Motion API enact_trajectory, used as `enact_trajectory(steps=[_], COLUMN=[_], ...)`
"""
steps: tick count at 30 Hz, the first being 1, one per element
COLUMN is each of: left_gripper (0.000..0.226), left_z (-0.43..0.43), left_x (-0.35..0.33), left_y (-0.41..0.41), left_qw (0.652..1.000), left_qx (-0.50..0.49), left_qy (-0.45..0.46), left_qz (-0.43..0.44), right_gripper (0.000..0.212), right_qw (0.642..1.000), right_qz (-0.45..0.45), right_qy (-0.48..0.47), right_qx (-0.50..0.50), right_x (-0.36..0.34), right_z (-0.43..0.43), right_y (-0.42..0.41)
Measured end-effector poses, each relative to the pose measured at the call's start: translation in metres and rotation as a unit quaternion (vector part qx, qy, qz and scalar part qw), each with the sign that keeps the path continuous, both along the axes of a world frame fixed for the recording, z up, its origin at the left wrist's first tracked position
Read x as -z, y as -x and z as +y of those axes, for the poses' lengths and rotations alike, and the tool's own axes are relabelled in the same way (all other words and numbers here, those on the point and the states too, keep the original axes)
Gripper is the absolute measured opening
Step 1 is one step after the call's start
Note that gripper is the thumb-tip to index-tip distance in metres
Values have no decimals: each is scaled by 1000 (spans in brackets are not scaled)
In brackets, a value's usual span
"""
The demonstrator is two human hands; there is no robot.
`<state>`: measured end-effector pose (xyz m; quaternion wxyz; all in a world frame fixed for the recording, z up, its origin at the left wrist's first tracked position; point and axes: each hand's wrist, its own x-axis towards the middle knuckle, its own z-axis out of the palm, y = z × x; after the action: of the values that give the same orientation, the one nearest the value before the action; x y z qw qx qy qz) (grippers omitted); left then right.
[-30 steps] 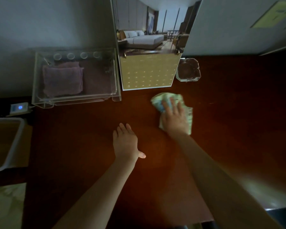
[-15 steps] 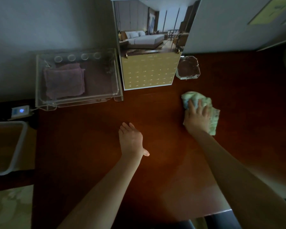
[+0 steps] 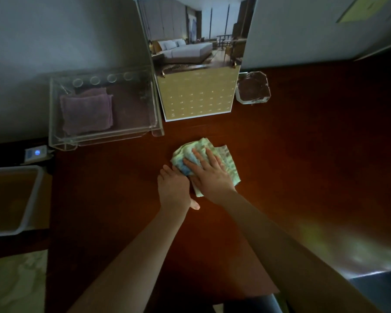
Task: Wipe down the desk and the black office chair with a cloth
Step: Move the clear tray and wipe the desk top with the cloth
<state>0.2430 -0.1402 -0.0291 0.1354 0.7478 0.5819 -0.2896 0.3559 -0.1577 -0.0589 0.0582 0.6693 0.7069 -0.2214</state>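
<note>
A crumpled pale green and blue cloth (image 3: 228,161) lies on the dark red-brown wooden desk (image 3: 303,166), just in front of the calendar. My right hand (image 3: 209,175) presses flat on the cloth with straight, spread fingers. My left hand (image 3: 174,188) rests flat on the desk beside it, its fingertips touching the cloth's left edge. A dark part of the chair (image 3: 253,304) shows at the desk's near edge, mostly hidden.
A standing desk calendar (image 3: 196,96) with a bedroom photo stands at the back. Left of it is a clear acrylic tray (image 3: 54,123) with a folded purple towel (image 3: 86,111). A glass ashtray (image 3: 253,89) sits right of the calendar. A white bin (image 3: 32,199) stands beside the desk's left edge.
My right hand slid the cloth right, then back left across the desk until it met my left hand. My left hand stayed on the desk.
</note>
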Motion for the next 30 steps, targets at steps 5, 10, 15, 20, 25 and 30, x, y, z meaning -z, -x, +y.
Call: enact_trajectory(steps=[5,10,15,20,25,30], left_gripper=[135,123,89,85,82,106], left_z=[-1,-1,7,0,-11,-13], left_x=[-9,-13,-19,-24,-18,-12], left_y=[-5,-19,-46,-96,-154,-177], left_qw=[999,995,988,994,996,998], left_qx=[-16,-9,-67,-112,-59,-44], left_qy=[39,43,58,-8,-27,15], left_qz=[28,90,130,15,-62,-44], right_gripper=[56,56,55,53,55,55], right_qw=[1000,994,982,959,948,952], right_qz=[-6,8,-6,-11,-25,-27], right_qy=[-15,-20,-55,-68,-68,-69], right_qx=[4,108,179,274,310,296], right_x=[4,4,7,6,5,5], right_z=[10,17,10,-8,-30,-40], right_y=[-29,-86,-176,-262,-308,-319])
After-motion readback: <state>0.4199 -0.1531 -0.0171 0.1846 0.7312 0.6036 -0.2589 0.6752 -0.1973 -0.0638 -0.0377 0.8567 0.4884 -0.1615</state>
